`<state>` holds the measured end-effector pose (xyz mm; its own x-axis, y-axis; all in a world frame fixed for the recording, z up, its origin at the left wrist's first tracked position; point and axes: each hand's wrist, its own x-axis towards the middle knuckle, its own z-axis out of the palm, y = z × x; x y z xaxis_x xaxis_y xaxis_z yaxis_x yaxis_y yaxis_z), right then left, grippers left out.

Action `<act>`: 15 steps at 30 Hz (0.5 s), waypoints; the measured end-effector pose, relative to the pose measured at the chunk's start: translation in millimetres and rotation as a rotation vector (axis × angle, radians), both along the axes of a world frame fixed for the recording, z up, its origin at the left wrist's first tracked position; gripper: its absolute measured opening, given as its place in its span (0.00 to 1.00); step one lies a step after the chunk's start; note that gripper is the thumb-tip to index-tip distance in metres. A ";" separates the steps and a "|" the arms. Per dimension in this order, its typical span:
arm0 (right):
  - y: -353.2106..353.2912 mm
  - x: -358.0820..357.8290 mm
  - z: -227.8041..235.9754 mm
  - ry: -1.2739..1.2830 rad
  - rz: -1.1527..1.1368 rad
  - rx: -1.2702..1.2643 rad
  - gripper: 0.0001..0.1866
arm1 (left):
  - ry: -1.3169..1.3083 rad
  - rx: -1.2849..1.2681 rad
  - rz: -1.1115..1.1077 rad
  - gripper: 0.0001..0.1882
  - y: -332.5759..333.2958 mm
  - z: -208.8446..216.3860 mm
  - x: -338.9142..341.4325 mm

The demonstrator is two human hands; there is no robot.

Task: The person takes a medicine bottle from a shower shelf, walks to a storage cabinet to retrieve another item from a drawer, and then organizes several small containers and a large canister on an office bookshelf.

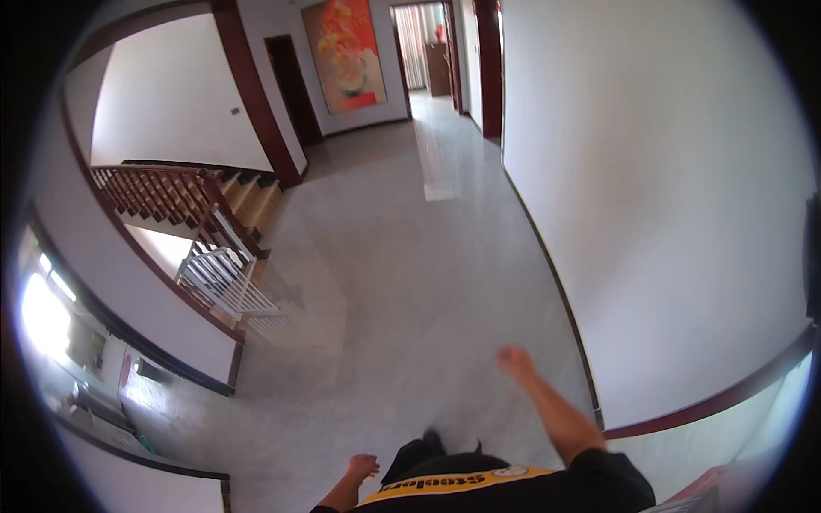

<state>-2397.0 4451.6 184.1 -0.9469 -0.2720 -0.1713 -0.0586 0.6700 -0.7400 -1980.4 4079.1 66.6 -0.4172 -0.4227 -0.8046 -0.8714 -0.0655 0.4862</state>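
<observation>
My left hand (pixel 363 466) hangs low beside my body, its fingers loosely bent and slightly apart, with no object visible in it. Farther forward, my right hand (pixel 515 362) swings out over the grey floor (pixel 402 282). It is a little blurred and looks curled into a loose fist, with nothing showing in it. Neither hand touches anything. Below them are my black shirt with a yellow band (pixel 462 484) and part of a dark shoe (pixel 434 439).
A long white wall (pixel 650 214) runs along the right. On the left, a white slatted gate (pixel 224 278) stands at the stairs (pixel 254 201) with a brown railing (pixel 158 195). Ahead are a large painting (pixel 346 60), a dark door (pixel 292 90) and a bright doorway (pixel 428 60).
</observation>
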 end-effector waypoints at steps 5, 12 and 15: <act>-111.7 -175.9 284.4 0.300 0.255 -0.556 0.11 | -0.006 0.046 -0.333 0.14 -94.1 -52.5 -143.3; -194.3 -392.8 382.3 0.384 0.400 -0.746 0.14 | -0.156 0.088 -0.112 0.11 -240.6 -54.9 -487.5; -214.0 -477.8 388.5 0.346 0.387 -0.798 0.15 | 0.001 0.002 -0.175 0.13 -266.6 23.0 -627.6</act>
